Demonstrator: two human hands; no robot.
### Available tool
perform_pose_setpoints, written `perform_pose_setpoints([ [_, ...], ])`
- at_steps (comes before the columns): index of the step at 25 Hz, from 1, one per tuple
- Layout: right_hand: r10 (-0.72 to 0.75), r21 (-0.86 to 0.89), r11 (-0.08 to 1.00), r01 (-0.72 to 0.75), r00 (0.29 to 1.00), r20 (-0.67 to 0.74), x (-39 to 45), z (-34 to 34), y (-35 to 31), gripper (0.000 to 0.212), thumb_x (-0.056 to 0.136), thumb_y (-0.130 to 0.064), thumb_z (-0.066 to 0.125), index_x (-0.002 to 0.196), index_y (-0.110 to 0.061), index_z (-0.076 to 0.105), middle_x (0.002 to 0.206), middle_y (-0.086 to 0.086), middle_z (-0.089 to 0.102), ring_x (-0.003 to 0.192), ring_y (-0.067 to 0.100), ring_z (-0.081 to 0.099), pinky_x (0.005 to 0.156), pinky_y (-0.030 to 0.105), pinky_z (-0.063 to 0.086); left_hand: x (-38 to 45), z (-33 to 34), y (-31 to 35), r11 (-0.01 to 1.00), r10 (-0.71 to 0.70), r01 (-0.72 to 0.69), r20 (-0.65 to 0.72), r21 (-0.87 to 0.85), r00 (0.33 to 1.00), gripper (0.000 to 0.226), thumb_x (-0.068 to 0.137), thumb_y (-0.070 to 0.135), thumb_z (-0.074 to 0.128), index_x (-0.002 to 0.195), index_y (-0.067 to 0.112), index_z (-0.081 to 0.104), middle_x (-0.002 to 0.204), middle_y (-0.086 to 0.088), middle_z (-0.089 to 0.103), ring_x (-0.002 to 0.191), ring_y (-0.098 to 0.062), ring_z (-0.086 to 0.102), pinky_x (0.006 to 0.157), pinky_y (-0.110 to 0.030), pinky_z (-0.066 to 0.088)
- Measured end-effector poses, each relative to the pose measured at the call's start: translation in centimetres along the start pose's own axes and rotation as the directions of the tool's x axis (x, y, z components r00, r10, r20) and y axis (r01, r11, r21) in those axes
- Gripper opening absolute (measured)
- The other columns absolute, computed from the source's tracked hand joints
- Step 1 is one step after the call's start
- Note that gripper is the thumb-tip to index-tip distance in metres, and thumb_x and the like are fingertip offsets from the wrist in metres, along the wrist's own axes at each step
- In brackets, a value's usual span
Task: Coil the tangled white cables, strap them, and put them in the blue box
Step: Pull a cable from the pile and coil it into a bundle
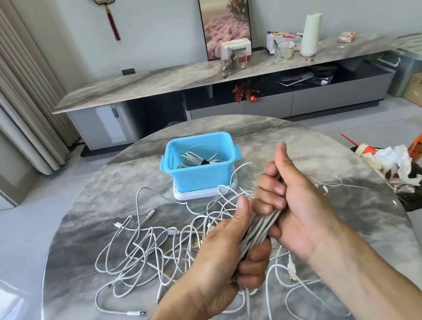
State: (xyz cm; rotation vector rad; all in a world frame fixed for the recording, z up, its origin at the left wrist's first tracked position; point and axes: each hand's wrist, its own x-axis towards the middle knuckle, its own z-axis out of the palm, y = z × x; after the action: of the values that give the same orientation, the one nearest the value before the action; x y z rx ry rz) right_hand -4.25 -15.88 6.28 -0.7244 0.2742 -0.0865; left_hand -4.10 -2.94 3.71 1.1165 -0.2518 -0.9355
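A bundle of folded white cable (263, 225) runs between both my hands above the table. My left hand (228, 256) grips its lower end, thumb up along the strands. My right hand (290, 197) grips its upper end with curled fingers, thumb raised. A tangle of loose white cables (146, 250) lies spread on the round marble table (96, 211) to the left and below my hands. The blue box (200, 162) stands on a white lid at the table's far middle, with a coiled, strapped cable (199, 160) inside it.
Crumpled paper, a cup and an orange packet in a black bag (396, 166) sit at the table's right edge. A long marble sideboard (164, 80) with a framed picture, boxes and a white roll lines the far wall. Curtains hang at the left.
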Motion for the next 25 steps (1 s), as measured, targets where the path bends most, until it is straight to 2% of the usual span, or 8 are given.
perform_pose_setpoints([
  [6, -0.039, -0.168, 0.985, 0.033, 0.999, -0.028, 0.4, -0.6, -0.2, 0.052, 0.087, -0.055, 0.055, 0.052, -0.019, 0.04, 0.042, 0.0, 0.035, 0.045, 0.017, 0.048, 0.068, 0.036, 0.044, 0.5, -0.1, -1.2, 0.902, 0.177, -0.147, -0.038, 0.406, 0.983, 0.04, 0.096, 0.048, 0.043, 0.069, 0.021, 0.051, 0.05, 0.005, 0.035, 0.039, -0.014, 0.035, 0.048, -0.03, 0.047],
  [9, 0.026, -0.371, 0.928, 0.027, 0.99, 0.138, 0.2, -1.1, -0.3, 0.042, 0.08, -0.055, 0.065, 0.094, -0.015, 0.067, 0.092, 0.011, 0.072, 0.085, 0.022, 0.067, 0.085, 0.042, 0.047, 0.4, -0.5, -0.2, 0.908, 0.321, -0.234, -0.219, 0.348, 0.921, 0.044, 0.097, 0.049, 0.041, 0.063, 0.022, 0.047, 0.05, 0.008, 0.028, 0.04, -0.008, 0.023, 0.039, -0.02, 0.023],
  [11, 0.056, -0.61, 0.79, 0.061, 0.984, 0.171, -0.2, -1.6, 0.1, 0.056, 0.073, -0.058, 0.075, 0.118, -0.027, 0.062, 0.118, 0.003, 0.069, 0.098, 0.015, 0.067, 0.085, 0.036, 0.049, 0.3, -1.9, 1.5, 0.912, 0.402, -0.331, -0.367, 0.242, 0.839, 0.042, 0.098, 0.046, 0.039, 0.067, 0.017, 0.044, 0.051, 0.006, 0.026, 0.04, -0.008, 0.02, 0.04, -0.02, 0.014],
  [15, 0.418, -0.882, 0.46, 0.103, 0.851, 0.317, -1.4, -1.3, 2.7, 0.047, 0.076, -0.043, 0.079, 0.117, -0.028, 0.063, 0.112, -0.005, 0.071, 0.106, 0.002, 0.065, 0.095, 0.028, 0.049, -0.3, -3.9, 4.2, 0.895, 0.39, -0.444, -0.554, 0.04, 0.735, 0.044, 0.102, 0.047, 0.037, 0.071, 0.017, 0.045, 0.052, 0.004, 0.025, 0.036, -0.008, 0.02, 0.036, -0.016, 0.017],
  [18, 0.548, -0.928, 0.322, 0.187, 0.762, 0.344, -1.6, -1.5, 4.4, 0.017, 0.09, -0.03, 0.071, 0.099, -0.016, 0.069, 0.086, 0.002, 0.074, 0.077, 0.008, 0.064, 0.078, 0.031, 0.048, -0.7, -3.8, 4.3, 0.903, 0.349, -0.429, -0.575, -0.003, 0.74, 0.048, 0.097, 0.059, 0.037, 0.073, 0.018, 0.043, 0.053, 0.004, 0.024, 0.037, -0.008, 0.018, 0.036, -0.017, 0.019],
  [20, 0.541, -0.922, 0.33, 0.201, 0.76, 0.359, -1.5, -1.5, 3.5, 0.014, 0.093, -0.029, 0.066, 0.085, -0.019, 0.071, 0.063, -0.001, 0.063, 0.059, 0.011, 0.055, 0.062, 0.03, 0.043, -1.1, -4.0, 4.5, 0.901, 0.354, -0.434, -0.584, 0.003, 0.731, 0.051, 0.091, 0.065, 0.041, 0.072, 0.018, 0.042, 0.054, 0.004, 0.022, 0.038, -0.009, 0.018, 0.037, -0.019, 0.024],
  [22, 0.447, -0.912, 0.356, 0.205, 0.82, 0.359, -1.2, -1.7, 1.8, 0.014, 0.092, -0.029, 0.067, 0.083, -0.02, 0.072, 0.06, 0.001, 0.057, 0.056, 0.015, 0.052, 0.057, 0.029, 0.041, -1.3, -4.3, 4.8, 0.898, 0.371, -0.44, -0.592, 0.032, 0.716, 0.05, 0.086, 0.066, 0.046, 0.07, 0.019, 0.042, 0.054, 0.003, 0.021, 0.039, -0.011, 0.019, 0.041, -0.023, 0.034],
  [25, 0.206, -0.875, 0.389, 0.286, 0.899, 0.386, -0.8, -1.8, -0.2, 0.008, 0.088, -0.021, 0.071, 0.084, -0.015, 0.075, 0.059, 0.004, 0.065, 0.056, 0.018, 0.057, 0.059, 0.029, 0.045, -1.3, -4.7, 4.4, 0.884, 0.467, -0.363, -0.558, 0.294, 0.686, 0.045, 0.093, 0.053, 0.049, 0.066, 0.019, 0.04, 0.051, 0.004, 0.027, 0.039, -0.012, 0.027, 0.052, -0.035, 0.045],
])
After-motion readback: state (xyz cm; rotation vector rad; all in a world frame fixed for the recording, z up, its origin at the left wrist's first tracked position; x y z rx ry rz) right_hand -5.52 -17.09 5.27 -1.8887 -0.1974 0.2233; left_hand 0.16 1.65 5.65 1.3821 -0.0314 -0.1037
